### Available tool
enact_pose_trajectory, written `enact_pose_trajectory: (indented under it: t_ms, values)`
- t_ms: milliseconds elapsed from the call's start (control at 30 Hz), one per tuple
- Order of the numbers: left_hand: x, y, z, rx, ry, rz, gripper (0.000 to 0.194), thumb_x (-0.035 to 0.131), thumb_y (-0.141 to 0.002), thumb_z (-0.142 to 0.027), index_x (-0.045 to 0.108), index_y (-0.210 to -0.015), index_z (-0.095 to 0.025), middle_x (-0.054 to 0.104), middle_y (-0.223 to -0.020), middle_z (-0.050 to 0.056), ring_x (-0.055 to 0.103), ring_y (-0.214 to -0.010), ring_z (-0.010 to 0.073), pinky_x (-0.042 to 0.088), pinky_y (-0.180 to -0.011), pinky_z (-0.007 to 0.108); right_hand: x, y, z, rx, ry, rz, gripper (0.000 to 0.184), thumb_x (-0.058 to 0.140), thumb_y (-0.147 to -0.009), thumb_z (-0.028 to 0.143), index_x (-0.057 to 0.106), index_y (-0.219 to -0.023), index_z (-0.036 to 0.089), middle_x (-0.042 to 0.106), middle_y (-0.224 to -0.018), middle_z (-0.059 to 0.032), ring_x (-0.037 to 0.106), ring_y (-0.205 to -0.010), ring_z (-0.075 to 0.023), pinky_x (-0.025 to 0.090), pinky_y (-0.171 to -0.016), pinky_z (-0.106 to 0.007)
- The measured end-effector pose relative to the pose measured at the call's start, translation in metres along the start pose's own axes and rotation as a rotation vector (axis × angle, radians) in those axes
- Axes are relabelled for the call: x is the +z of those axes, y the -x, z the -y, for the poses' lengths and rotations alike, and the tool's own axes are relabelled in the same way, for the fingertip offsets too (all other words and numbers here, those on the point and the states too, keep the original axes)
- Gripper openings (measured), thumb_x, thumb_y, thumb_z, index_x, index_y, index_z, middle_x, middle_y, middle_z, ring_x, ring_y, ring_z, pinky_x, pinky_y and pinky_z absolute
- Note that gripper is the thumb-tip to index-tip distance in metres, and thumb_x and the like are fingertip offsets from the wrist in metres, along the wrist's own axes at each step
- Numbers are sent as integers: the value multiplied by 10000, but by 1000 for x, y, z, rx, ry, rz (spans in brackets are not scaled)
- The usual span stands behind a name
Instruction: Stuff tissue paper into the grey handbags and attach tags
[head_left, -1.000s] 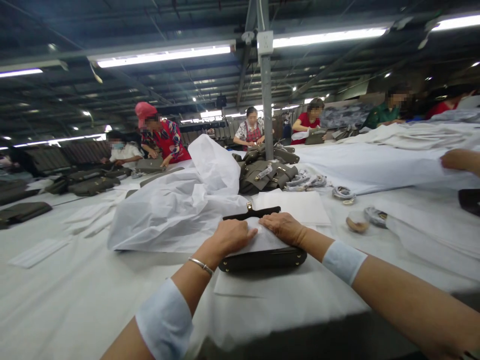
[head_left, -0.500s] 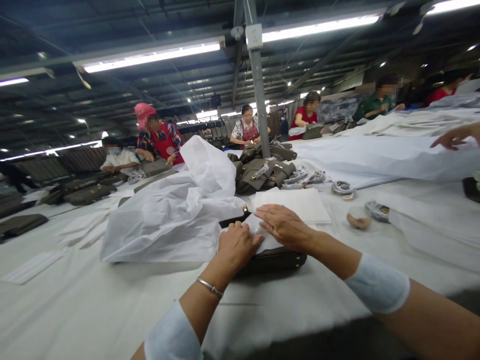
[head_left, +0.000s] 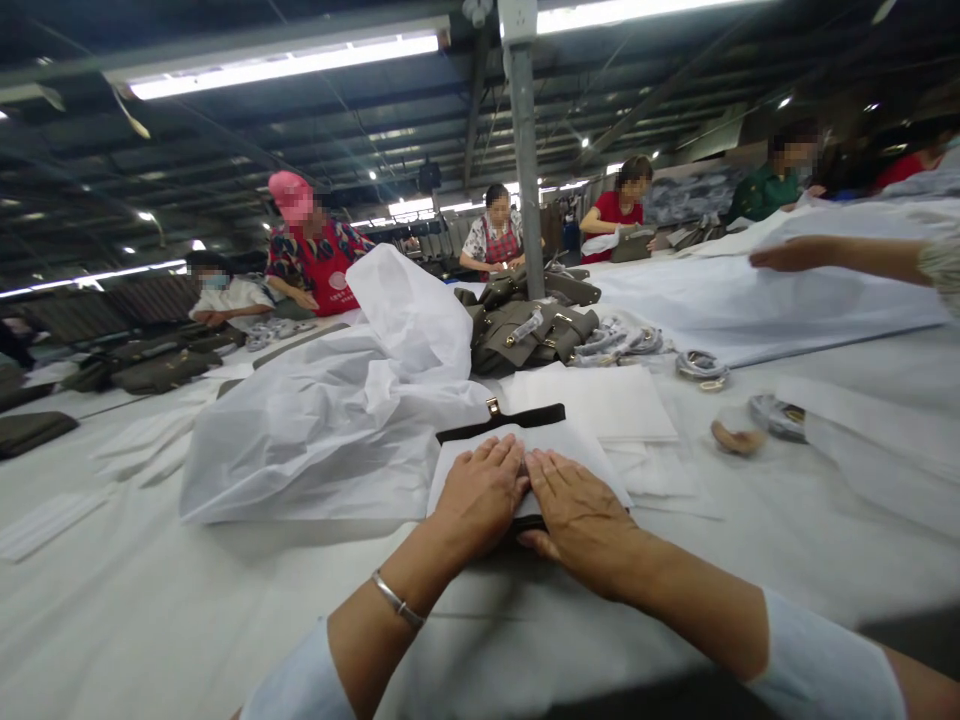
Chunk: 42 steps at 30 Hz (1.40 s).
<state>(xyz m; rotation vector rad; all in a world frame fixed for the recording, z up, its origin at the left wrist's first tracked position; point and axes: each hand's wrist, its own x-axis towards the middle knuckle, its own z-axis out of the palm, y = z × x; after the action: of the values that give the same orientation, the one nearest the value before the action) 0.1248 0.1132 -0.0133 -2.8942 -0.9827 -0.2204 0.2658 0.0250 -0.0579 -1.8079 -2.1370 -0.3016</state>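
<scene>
A dark flat bag (head_left: pixel 501 421) lies on the white table (head_left: pixel 150 590) in front of me, with a white paper sheet (head_left: pixel 570 445) laid over most of it. My left hand (head_left: pixel 480 495) and my right hand (head_left: pixel 581 515) lie side by side on the sheet's near edge, fingers stretched flat and pressing down. A gold clasp (head_left: pixel 493 406) shows at the bag's far edge. Only the bag's far strip is visible; the rest is covered.
A big crumpled white bag (head_left: pixel 330 420) lies to the left. A stack of white sheets (head_left: pixel 600 400) and a pile of olive bags (head_left: pixel 529 335) sit behind. Coiled straps (head_left: pixel 701 365) lie to the right. Another person's hand (head_left: pixel 784 255) reaches over white fabric; several workers stand at the back.
My hands slid toward me along the sheet and came together at its near edge. The paper now covers more of the bag. The other person's hand reached further left.
</scene>
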Motion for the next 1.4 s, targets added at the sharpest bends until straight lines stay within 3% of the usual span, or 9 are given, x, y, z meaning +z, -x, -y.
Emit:
enact_pose_trajectory:
  t_ms: [467, 533, 633, 733, 933, 1033, 1167, 1333, 1400]
  values:
    - [9, -5, 4, 16, -78, 101, 455, 284, -978, -302, 448, -1359, -115, 460, -1419, 148, 413, -1314, 292, 389, -1031, 469, -5, -23, -14, -106, -108, 215, 891, 663, -746, 558, 426, -1381, -20, 398, -1408, -296, 393, -1308, -406, 327, -1084, -543]
    - [13, -2, 7, -22, -32, 58, 440, 320, -970, -321, 465, -1342, -136, 484, -1403, 129, 431, -1298, 282, 391, -1035, 465, -5, -26, -15, -126, -106, 228, 926, 674, -726, 571, 417, -1384, -28, 391, -1412, -298, 387, -1310, -414, 324, -1082, -551]
    - [17, 5, 12, -110, 83, -152, 434, 439, -930, -382, 505, -1295, -156, 548, -1335, 110, 490, -1228, 250, 410, -1037, 406, -4, -26, -15, -127, -102, 216, 931, 676, -718, 563, 407, -1391, -22, 359, -1438, -287, 357, -1328, -417, 319, -1082, -554]
    - [16, 11, 15, -49, 174, -314, 313, 478, -925, -349, 593, -1182, -212, 622, -1207, 61, 543, -1103, 206, 449, -987, 336, -4, -24, -14, -124, -107, 186, 913, 671, -717, 557, 416, -1385, -11, 365, -1438, -283, 352, -1331, -409, 313, -1082, -546]
    - [6, 13, 8, 52, 37, -126, 329, 361, -976, -323, 645, -1094, -205, 666, -1076, 53, 553, -1002, 226, 483, -889, 382, -14, -26, -24, -100, -221, 219, 875, 636, -725, 614, 447, -1372, 57, 417, -1420, -242, 395, -1311, -367, 332, -1071, -497]
    - [8, 17, 6, 15, 18, -155, 337, 346, -979, -322, 613, -1148, -205, 647, -1136, 58, 539, -1051, 234, 472, -908, 387, -18, -28, -28, -109, -260, 204, 777, 579, -786, 611, 465, -1361, 101, 470, -1390, -204, 449, -1273, -324, 371, -1046, -461]
    - [9, 22, 6, -62, 61, -208, 327, 391, -965, -325, 560, -1220, -210, 633, -1132, 65, 537, -1050, 223, 460, -931, 367, -16, -27, -24, -161, -133, 243, 942, 644, -741, 598, 361, -1426, 18, 349, -1458, -262, 333, -1355, -365, 281, -1112, -477]
    - [-7, 22, 7, 23, 23, -82, 331, 338, -982, -364, 577, -1182, -252, 629, -1038, 45, 532, -983, 222, 482, -843, 353, -21, -36, -33, -183, -198, 377, 1031, 659, -688, 653, 341, -1443, 26, 307, -1481, -255, 295, -1371, -386, 263, -1123, -492]
    - [-13, 22, 7, 35, -21, -43, 325, 332, -979, -395, 596, -1102, -251, 624, -990, 43, 535, -933, 231, 490, -763, 358, -28, -46, -44, -222, -341, 409, 853, 596, -758, 641, 459, -1384, 77, 417, -1435, -204, 386, -1328, -354, 313, -1099, -470]
